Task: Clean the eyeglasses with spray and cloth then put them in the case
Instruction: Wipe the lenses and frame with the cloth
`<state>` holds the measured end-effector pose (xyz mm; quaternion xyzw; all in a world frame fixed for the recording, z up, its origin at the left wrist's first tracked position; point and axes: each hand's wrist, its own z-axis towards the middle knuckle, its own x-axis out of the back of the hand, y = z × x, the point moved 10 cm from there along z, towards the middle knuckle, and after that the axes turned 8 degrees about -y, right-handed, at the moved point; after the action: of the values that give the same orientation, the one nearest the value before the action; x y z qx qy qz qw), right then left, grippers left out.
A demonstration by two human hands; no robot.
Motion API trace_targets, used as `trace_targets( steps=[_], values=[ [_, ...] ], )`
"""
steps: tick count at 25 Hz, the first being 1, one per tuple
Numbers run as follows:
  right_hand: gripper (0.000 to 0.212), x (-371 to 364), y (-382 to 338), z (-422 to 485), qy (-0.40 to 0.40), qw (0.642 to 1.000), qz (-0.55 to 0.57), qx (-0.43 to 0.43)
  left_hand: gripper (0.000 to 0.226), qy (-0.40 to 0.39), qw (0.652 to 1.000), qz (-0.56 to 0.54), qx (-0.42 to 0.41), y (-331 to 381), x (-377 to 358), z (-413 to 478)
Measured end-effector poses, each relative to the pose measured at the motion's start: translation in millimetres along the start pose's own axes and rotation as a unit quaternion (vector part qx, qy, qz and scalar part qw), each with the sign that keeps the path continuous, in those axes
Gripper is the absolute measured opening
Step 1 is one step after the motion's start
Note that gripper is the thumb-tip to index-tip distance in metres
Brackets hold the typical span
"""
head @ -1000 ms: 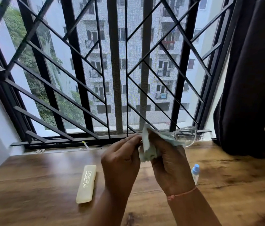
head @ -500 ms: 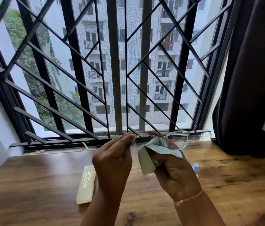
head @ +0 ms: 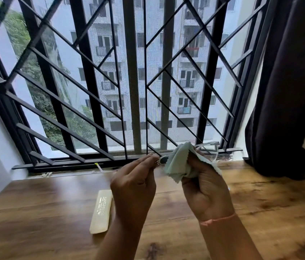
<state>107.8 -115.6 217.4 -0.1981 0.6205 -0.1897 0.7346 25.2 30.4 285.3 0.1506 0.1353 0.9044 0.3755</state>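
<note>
Pinching one end of the eyeglasses point(head: 210, 149) at mid-frame in the narrow grip of the left hand point(head: 133, 186), with the right hand point(head: 206, 192) gripping the cloth point(head: 178, 163) bunched over a lens, rub lightly in small circles, keep the frame braced, avoid twisting it above the worktop point(head: 35, 203).

The pale case point(head: 101, 211) bears printed lines, too blurred to read.
</note>
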Motion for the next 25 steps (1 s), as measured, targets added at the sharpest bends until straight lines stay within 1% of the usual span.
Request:
trace_targets(
  steps=[2, 5, 7, 9, 12, 13, 15, 16, 17, 18, 19, 20, 21, 22, 23, 25],
  values=[
    [0.037, 6.9, -10.9, 0.4, 0.013, 1.000, -0.016, 0.000, 0.011, 0.011, 1.000, 0.000, 0.017, -5.9, 6.1, 0.2],
    [0.013, 16.4, -22.7, -1.1, 0.021, 0.998, -0.049, -0.013, 0.018, 0.019, 0.999, 0.005, 0.037, -13.1, 11.3, 0.5],
    [0.012, 20.5, -28.4, -3.9, 0.029, 0.997, -0.064, -0.021, 0.017, 0.019, 0.999, -0.006, 0.040, -15.5, 12.4, 0.0],
    [0.016, 22.7, -32.9, -7.2, 0.034, 0.997, -0.064, -0.027, 0.013, 0.012, 0.999, -0.030, 0.042, -18.5, 11.8, -0.7],
    [0.009, 36.1, -38.6, -9.5, 0.070, 0.995, -0.052, -0.041, 0.017, 0.005, 0.996, -0.072, 0.060, -27.1, 13.1, -2.2],
    [0.013, 42.2, -42.8, -9.2, 0.080, 0.995, -0.041, -0.037, 0.018, 0.004, 0.995, -0.076, 0.067, -29.8, 14.9, -2.3],
    [0.025, 45.0, -56.0, -10.2, 0.076, 0.996, -0.047, -0.013, 0.019, -0.002, 0.993, -0.078, 0.083, -35.8, 17.3, -2.4],
    [0.024, 46.0, -66.4, -10.8, 0.076, 0.994, -0.074, 0.015, 0.019, -0.004, 0.992, -0.085, 0.097, -40.3, 18.1, -2.8],
    [0.017, 48.2, -78.9, -12.5, 0.087, 0.989, -0.106, 0.060, 0.020, -0.005, 0.988, -0.098, 0.117, -46.2, 18.6, -3.6],
    [0.010, 49.4, -89.4, -15.5, 0.102, 0.979, -0.138, 0.111, 0.021, -0.003, 0.983, -0.117, 0.143, -53.0, 18.2, -5.3],
    [0.011, 47.9, -98.2, -20.6, 0.114, 0.966, -0.167, 0.161, 0.023, 0.000, 0.976, -0.139, 0.168, -59.2, 17.0, -6.9],
    [0.015, 43.2, -104.2, -26.8, 0.120, 0.952, -0.193, 0.207, 0.026, 0.001, 0.969, -0.159, 0.191, -64.3, 14.7, -8.7],
    [0.019, 34.2, -109.2, -32.1, 0.104, 0.935, -0.225, 0.253, 0.028, 0.000, 0.961, -0.179, 0.211, -67.6, 11.8, -10.4],
    [0.020, 20.7, -113.0, -38.1, 0.070, 0.914, -0.269, 0.294, 0.033, -0.001, 0.953, -0.199, 0.228, -68.9, 8.6, -11.0],
    [0.020, 1.8, -111.8, -41.4, 0.016, 0.888, -0.327, 0.323, 0.035, -0.003, 0.945, -0.220, 0.243, -69.5, 5.3, -11.5],
    [0.027, -34.7, -102.5, -49.6, -0.113, 0.824, -0.433, 0.348, 0.032, 0.002, 0.926, -0.267, 0.268, -70.4, 0.8, -12.0]
  ],
)
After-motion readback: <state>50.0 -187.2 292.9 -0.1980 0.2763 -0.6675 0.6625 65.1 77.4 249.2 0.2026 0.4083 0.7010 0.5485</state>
